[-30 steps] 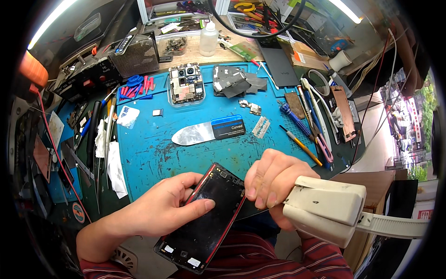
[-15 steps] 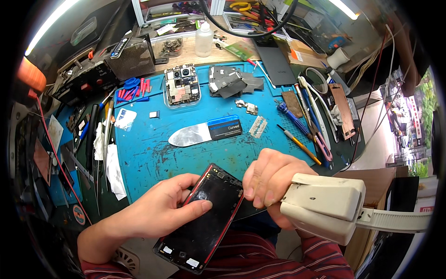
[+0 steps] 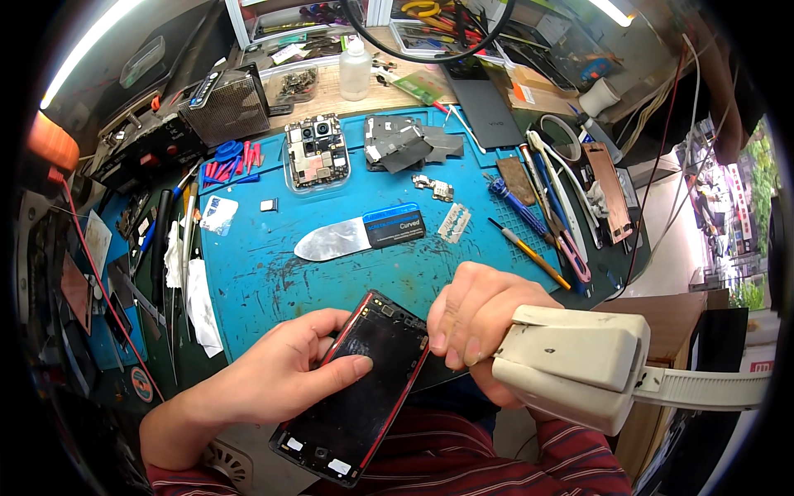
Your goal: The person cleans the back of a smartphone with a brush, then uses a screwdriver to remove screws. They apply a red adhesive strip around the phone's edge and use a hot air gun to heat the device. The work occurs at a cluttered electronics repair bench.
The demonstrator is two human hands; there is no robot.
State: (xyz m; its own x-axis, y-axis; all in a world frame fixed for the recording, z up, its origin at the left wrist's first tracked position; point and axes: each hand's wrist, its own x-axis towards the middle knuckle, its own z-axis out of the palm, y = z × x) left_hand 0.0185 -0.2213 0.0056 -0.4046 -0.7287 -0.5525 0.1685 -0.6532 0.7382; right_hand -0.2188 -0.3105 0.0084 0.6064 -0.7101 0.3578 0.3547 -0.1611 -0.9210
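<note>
My left hand [image 3: 285, 360] grips a black phone frame [image 3: 368, 372] with red edging along its sides, thumb lying across the dark face. The frame is tilted above my lap at the mat's front edge. My right hand [image 3: 478, 318] is closed, its fingertips beside the frame's upper right edge; what it pinches, if anything, is hidden. A beige plastic housing [image 3: 571, 364] with a ribbed arm covers part of that hand, and I cannot tell whether the hand holds it. Beyond both hands, a metal pry blade [image 3: 335, 241] with a black and blue handle lies on the mat.
On the blue mat [image 3: 265, 306] lie a double-edged razor blade [image 3: 454, 223], a small circuit board [image 3: 432, 188] and a phone board with cameras [image 3: 318, 153] in a clear tray. Screwdrivers and tweezers line the right side. A clear bottle [image 3: 355, 70] stands at the back.
The whole view has shifted slightly, with the bench things a little further left. Both hands and the phone frame keep nearly the same pose.
</note>
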